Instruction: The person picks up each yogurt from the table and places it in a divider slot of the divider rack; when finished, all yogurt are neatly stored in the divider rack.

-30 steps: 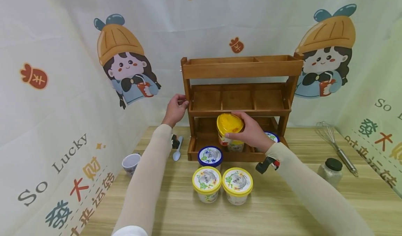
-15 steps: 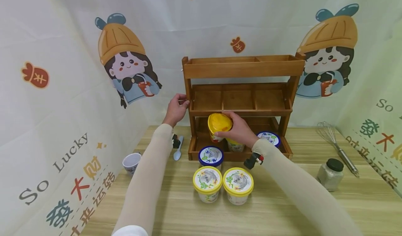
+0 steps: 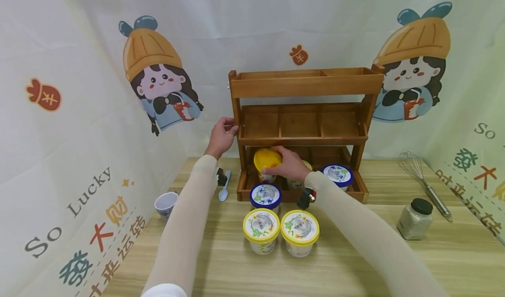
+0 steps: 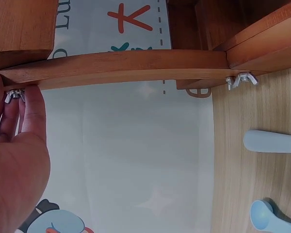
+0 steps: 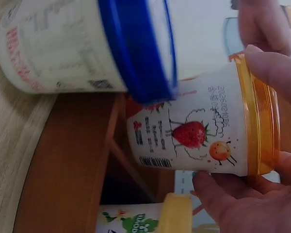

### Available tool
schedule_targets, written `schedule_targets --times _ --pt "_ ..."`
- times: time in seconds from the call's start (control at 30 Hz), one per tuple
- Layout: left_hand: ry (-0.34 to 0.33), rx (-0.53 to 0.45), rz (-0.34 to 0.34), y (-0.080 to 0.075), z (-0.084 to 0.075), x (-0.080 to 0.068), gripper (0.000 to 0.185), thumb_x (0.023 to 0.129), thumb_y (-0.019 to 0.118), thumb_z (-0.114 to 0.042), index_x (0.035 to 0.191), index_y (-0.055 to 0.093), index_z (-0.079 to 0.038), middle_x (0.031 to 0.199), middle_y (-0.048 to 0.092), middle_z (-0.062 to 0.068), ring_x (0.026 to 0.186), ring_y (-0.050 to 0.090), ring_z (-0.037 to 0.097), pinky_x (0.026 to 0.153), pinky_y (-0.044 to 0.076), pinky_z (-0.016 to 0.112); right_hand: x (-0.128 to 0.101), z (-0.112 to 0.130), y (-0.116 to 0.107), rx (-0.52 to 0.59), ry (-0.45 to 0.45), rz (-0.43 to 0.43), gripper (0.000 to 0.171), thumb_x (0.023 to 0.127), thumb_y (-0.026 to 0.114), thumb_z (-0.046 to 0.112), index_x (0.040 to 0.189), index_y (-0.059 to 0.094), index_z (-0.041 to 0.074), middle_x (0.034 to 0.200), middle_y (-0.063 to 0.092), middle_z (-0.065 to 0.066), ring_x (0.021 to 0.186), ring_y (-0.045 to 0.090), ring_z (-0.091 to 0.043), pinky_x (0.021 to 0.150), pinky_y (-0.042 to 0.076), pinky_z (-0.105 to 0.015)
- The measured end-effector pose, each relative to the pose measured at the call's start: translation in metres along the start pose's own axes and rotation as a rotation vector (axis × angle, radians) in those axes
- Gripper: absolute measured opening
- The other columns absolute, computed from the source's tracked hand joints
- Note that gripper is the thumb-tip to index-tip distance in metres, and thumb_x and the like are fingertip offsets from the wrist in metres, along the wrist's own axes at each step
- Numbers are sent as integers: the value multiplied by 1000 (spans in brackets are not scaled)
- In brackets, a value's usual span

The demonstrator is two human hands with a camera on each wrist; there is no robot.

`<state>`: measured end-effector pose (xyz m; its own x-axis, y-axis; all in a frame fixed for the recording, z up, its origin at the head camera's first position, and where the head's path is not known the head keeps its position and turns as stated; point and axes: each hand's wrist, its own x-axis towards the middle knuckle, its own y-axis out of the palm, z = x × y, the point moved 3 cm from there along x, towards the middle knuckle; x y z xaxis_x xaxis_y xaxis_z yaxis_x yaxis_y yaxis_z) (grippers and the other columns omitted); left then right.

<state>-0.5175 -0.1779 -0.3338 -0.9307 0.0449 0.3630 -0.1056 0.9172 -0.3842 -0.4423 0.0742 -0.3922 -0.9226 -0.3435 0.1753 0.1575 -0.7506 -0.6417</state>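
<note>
In the head view, the right hand [image 3: 293, 164] is pinching a strawberry cup [image 3: 269, 159] by its yellow lid area, near the centre of the frame, at the lowest tier's left compartment of the wooden rack [image 3: 307, 86]; whether its base is touching the wood, I cannot tell. Left of it, the left hand [image 3: 222, 138] is touching the rack's left post. Just below centre, a blue-lidded cup [image 3: 266, 195] and two yellow-lidded cups [image 3: 262, 227] are standing on the bench [image 3: 221, 262].

In the left wrist view, the thumb and fingers are meeting the post at the left edge, around a wing nut [image 4: 15, 94]; whether they are pinching it, I cannot tell. A pale blue spoon [image 4: 264, 216] is lying lower right.

In the right wrist view, thumb and fingers are gripping the strawberry cup right of centre, while the blue-lidded cup is filling the upper left.
</note>
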Motion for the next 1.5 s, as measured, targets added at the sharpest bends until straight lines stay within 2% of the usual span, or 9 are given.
schedule_targets --times 0.2,0.4,0.67,0.93,1.1,1.27,1.5 --pt "-4 -1 8 0 0 -1 34 110 57 -17 140 54 -3 143 60 18 136 58 34 110 54 51 7 0 9 -65 38 28 90 87 85 49 157 44 9 145 61 -15 124 62 -33 111 53 -50" --pt "6 12 7 0 1 -2 34 110 57 -18 141 54 -4 143 60 17 136 58 34 109 54 51 15 0 19 -162 29 57 93 86 85 51 157 44 5 146 60 -17 125 61 -33 113 51 -51" --pt "9 22 7 1 2 -3 34 110 57 -17 142 54 -4 142 60 18 135 58 35 109 54 52 20 -6 30 -234 48 105 95 93 77 51 162 36 0 157 53 -23 139 56 -38 121 44 -52" --pt "5 22 2 -1 1 -2 34 111 57 -18 142 54 -4 142 60 18 135 58 34 109 54 52 15 4 25 -236 13 113 91 98 73 48 162 33 -3 161 47 -26 146 51 -41 125 40 -52" --pt "9 30 -3 -1 3 0 34 111 57 -18 141 54 -4 142 61 18 135 58 34 109 54 51 12 3 21 -208 33 106 90 97 73 49 162 35 0 162 47 -24 146 50 -40 125 40 -54" --pt "9 37 -5 0 4 1 33 111 56 -18 141 54 -3 141 61 18 135 59 34 108 54 51 9 0 15 -187 4 99 88 97 73 50 162 36 3 163 46 -21 146 50 -39 124 41 -54" --pt "19 35 5 0 2 2 33 110 57 -17 140 54 -3 141 61 19 135 59 35 109 54 51 -2 2 -1 -132 12 86 87 95 77 49 163 38 10 165 44 -18 150 47 -39 124 40 -56"
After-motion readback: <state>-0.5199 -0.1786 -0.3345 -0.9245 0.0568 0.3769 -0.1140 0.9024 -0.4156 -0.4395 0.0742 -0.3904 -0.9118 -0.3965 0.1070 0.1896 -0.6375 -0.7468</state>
